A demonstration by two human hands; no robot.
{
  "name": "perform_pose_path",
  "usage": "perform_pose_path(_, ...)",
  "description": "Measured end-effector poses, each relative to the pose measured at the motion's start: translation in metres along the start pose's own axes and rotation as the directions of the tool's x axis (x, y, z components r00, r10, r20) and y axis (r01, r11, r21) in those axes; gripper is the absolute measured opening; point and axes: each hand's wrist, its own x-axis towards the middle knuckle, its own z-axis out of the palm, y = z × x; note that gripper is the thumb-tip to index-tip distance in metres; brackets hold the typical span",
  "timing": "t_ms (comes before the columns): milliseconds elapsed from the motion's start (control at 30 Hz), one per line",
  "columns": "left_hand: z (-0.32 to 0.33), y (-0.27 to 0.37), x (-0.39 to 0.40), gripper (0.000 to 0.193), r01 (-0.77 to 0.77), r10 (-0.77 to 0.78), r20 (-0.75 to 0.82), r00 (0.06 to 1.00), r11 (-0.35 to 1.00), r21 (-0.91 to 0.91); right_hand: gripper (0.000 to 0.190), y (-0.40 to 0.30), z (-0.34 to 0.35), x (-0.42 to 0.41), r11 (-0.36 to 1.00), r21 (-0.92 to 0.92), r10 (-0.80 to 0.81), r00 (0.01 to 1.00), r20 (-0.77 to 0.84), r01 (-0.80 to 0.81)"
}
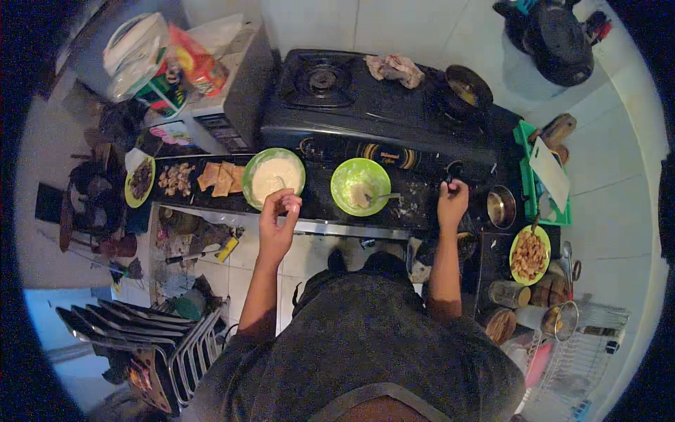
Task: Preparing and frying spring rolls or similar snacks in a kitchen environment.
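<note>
My left hand (282, 213) is raised at the near rim of a green bowl of pale batter (274, 176), its fingers curled close to a utensil in the bowl; whether it grips the utensil I cannot tell. My right hand (453, 203) is at the stove's front right, fingertips at a dark knob (454, 169). Between the hands sits a green bowl (360, 186) with whitish remains and a metal spoon (382, 197) resting in it. Left of the batter lie square brown fried pieces (221, 178), small pale-brown chunks (176, 179) and a green plate of dark food (140, 182).
A black gas stove (358, 111) stands behind the bowls, bearing a crumpled cloth (394, 70) and a dark frying pan (466, 90). At right are a small metal bowl (501, 207), a green plate of brown chunks (529, 255) and a green rack (524, 174).
</note>
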Motion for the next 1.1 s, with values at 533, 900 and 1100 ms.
perform_pose_path(533,0.021,0.029,-0.111,0.026,0.037,-0.028,-0.149,0.988,0.998,0.058,0.023,-0.072,-0.037,-0.060,0.751,0.625,-0.046,0.928,0.370,-0.212)
perform_pose_path(900,0.050,0.044,-0.191,0.027,0.064,-0.055,-0.096,0.994,0.993,0.099,0.023,-0.063,-0.067,-0.097,0.656,0.639,-0.045,0.824,0.565,-0.402)
perform_pose_path(1100,0.011,0.044,-0.171,0.027,0.110,-0.084,-0.187,0.979,0.985,0.130,0.022,-0.109,-0.043,-0.096,0.568,0.688,-0.153,0.764,0.627,-0.451)
